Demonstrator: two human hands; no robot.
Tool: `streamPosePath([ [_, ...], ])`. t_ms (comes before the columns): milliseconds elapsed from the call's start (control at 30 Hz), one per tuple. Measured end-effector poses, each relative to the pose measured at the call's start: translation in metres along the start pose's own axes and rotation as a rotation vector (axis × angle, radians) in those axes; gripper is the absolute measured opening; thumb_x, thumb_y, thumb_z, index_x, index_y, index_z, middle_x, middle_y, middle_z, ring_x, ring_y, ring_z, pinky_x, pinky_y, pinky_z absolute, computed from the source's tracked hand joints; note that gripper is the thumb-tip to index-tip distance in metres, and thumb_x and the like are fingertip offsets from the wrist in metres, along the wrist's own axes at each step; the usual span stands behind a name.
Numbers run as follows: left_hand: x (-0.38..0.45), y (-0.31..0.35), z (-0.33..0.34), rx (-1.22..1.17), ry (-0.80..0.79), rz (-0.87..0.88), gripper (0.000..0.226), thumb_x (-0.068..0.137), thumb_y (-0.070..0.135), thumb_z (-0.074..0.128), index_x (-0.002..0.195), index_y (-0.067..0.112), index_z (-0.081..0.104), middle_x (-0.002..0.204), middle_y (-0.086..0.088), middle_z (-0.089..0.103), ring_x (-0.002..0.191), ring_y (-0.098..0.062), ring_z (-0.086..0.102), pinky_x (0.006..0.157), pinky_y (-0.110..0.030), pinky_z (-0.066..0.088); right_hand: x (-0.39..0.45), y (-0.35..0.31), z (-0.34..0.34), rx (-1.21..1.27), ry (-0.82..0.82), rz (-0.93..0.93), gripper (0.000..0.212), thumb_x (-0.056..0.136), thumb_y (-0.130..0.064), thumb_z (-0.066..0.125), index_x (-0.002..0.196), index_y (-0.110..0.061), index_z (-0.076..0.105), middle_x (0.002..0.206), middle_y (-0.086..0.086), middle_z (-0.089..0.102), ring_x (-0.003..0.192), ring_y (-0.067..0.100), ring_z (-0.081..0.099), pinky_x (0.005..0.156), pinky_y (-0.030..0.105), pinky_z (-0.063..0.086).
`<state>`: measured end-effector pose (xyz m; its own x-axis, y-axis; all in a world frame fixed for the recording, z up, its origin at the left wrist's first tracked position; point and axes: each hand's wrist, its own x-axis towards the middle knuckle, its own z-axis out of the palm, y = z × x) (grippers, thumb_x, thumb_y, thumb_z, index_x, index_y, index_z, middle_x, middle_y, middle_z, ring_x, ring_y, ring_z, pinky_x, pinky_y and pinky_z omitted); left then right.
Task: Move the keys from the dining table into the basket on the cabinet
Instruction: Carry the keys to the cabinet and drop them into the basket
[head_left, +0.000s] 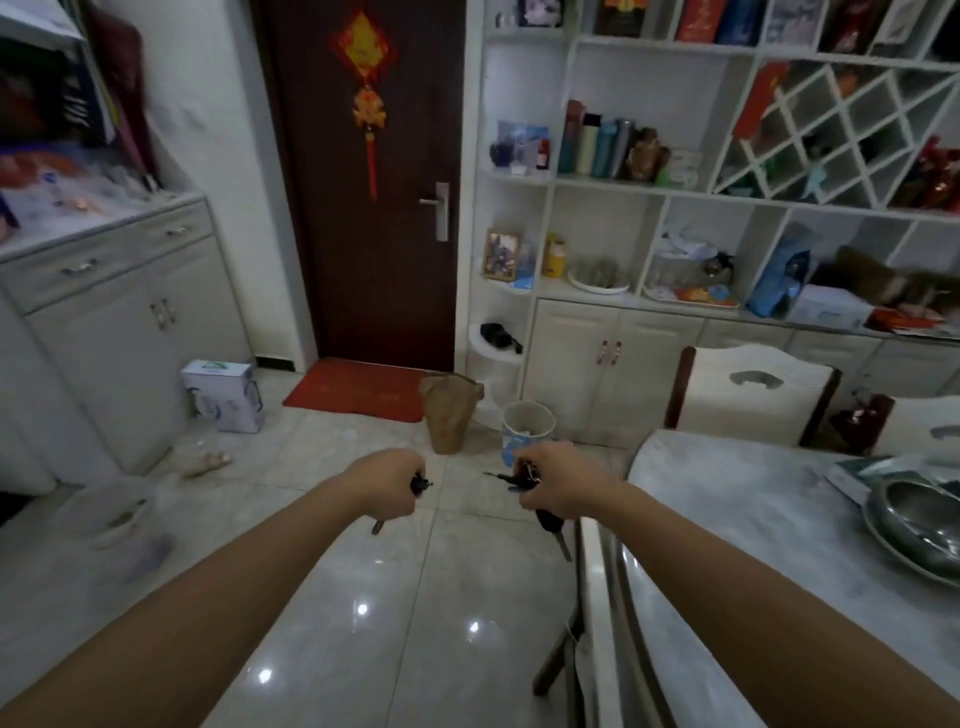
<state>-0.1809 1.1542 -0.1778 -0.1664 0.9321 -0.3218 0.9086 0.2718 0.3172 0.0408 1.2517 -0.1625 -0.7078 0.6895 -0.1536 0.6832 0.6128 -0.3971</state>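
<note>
My left hand is closed around a dark key, whose black head pokes out at the thumb side and whose blade tip shows below the fist. My right hand grips a bunch of keys; a black fob and a metal blade hang beneath the fist. Both hands are held out over the tiled floor, left of the dining table. The grey cabinet stands at the far left, its top cluttered and blurred. I cannot make out a basket on it.
A dark door with a red mat is straight ahead. A paper bag and a bin stand on the floor ahead. A white box sits by the cabinet. A chair and a metal bowl are at the table.
</note>
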Motion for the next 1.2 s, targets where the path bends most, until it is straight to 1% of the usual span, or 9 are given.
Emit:
streamPosePath([
  [100, -0.012, -0.058, -0.021, -0.034, 0.05, -0.053, 0.016, 0.079, 0.005, 0.062, 0.091, 0.015, 0.063, 0.1, -0.009, 0.067, 0.085, -0.025, 0.062, 0.066, -0.034, 0.05, 0.04, -0.051, 0.007, -0.02, -0.026, -0.039, 0.014, 0.077, -0.022, 0.074, 0.086, -0.015, 0.065, 0.084, 0.0, 0.06, 0.078, 0.019, 0.056, 0.064, 0.029, 0.045],
  [233, -0.025, -0.126, -0.045, -0.073, 0.101, -0.145, 0.025, 0.076, 0.004, 0.062, 0.099, 0.013, 0.067, 0.104, -0.011, 0.068, 0.091, -0.028, 0.065, 0.073, -0.038, 0.055, 0.091, -0.11, 0.018, -0.051, -0.073, -0.086, 0.014, 0.079, -0.022, 0.074, 0.088, -0.017, 0.065, 0.088, 0.001, 0.063, 0.083, 0.02, 0.061, 0.071, 0.036, 0.055],
  [367, -0.029, -0.185, -0.062, -0.098, 0.122, -0.236, 0.026, 0.077, 0.004, 0.06, 0.1, 0.013, 0.066, 0.106, -0.011, 0.067, 0.093, -0.028, 0.064, 0.07, -0.035, 0.052, 0.146, -0.155, 0.032, -0.069, -0.103, -0.187, 0.016, 0.079, -0.025, 0.074, 0.079, -0.027, 0.059, 0.08, -0.007, 0.06, 0.071, 0.01, 0.057, 0.054, 0.022, 0.044],
  [433, -0.026, -0.211, -0.071, -0.116, 0.134, -0.284, 0.026, 0.077, 0.005, 0.061, 0.101, 0.013, 0.067, 0.107, -0.011, 0.067, 0.094, -0.028, 0.064, 0.072, -0.036, 0.053, 0.175, -0.174, 0.039, -0.069, -0.129, -0.236, 0.016, 0.078, -0.025, 0.074, 0.078, -0.029, 0.059, 0.08, -0.011, 0.058, 0.071, 0.009, 0.057, 0.054, 0.02, 0.043],
  [567, -0.012, -0.26, -0.092, -0.166, 0.162, -0.363, 0.022, 0.077, 0.004, 0.061, 0.096, 0.011, 0.068, 0.103, -0.012, 0.067, 0.088, -0.026, 0.063, 0.064, -0.032, 0.045, 0.244, -0.207, 0.052, -0.072, -0.163, -0.33, 0.015, 0.076, -0.026, 0.075, 0.076, -0.03, 0.061, 0.086, -0.004, 0.064, 0.077, 0.015, 0.062, 0.059, 0.028, 0.053],
  [733, 0.021, -0.32, -0.126, -0.211, 0.2, -0.446, 0.016, 0.075, 0.004, 0.062, 0.083, 0.018, 0.065, 0.095, -0.007, 0.069, 0.089, -0.024, 0.064, 0.07, -0.033, 0.05, 0.344, -0.245, 0.059, -0.111, -0.214, -0.429, 0.014, 0.073, -0.026, 0.075, 0.085, -0.024, 0.066, 0.093, 0.002, 0.065, 0.079, 0.018, 0.063, 0.066, 0.037, 0.06],
  [967, 0.073, -0.398, -0.19, -0.223, 0.287, -0.56, 0.02, 0.073, 0.004, 0.063, 0.089, 0.013, 0.069, 0.099, -0.01, 0.071, 0.092, -0.026, 0.066, 0.078, -0.038, 0.056, 0.479, -0.303, 0.043, -0.167, -0.222, -0.584, 0.014, 0.074, -0.027, 0.074, 0.086, -0.021, 0.068, 0.089, 0.004, 0.069, 0.082, 0.023, 0.064, 0.07, 0.041, 0.057],
  [1100, 0.102, -0.443, -0.223, -0.246, 0.291, -0.601, 0.018, 0.074, 0.002, 0.066, 0.083, 0.018, 0.068, 0.099, -0.008, 0.071, 0.09, -0.024, 0.066, 0.078, -0.036, 0.056, 0.544, -0.333, 0.041, -0.209, -0.22, -0.668, 0.011, 0.074, -0.028, 0.072, 0.081, -0.023, 0.065, 0.079, 0.0, 0.063, 0.073, 0.018, 0.058, 0.053, 0.027, 0.044],
  [1200, 0.127, -0.484, -0.246, -0.244, 0.301, -0.612, 0.018, 0.074, 0.003, 0.068, 0.084, 0.018, 0.069, 0.1, -0.007, 0.07, 0.092, -0.023, 0.065, 0.08, -0.035, 0.055, 0.593, -0.357, 0.045, -0.19, -0.245, -0.677, 0.01, 0.075, -0.025, 0.072, 0.08, -0.021, 0.064, 0.085, 0.006, 0.066, 0.077, 0.021, 0.058, 0.06, 0.03, 0.046],
])
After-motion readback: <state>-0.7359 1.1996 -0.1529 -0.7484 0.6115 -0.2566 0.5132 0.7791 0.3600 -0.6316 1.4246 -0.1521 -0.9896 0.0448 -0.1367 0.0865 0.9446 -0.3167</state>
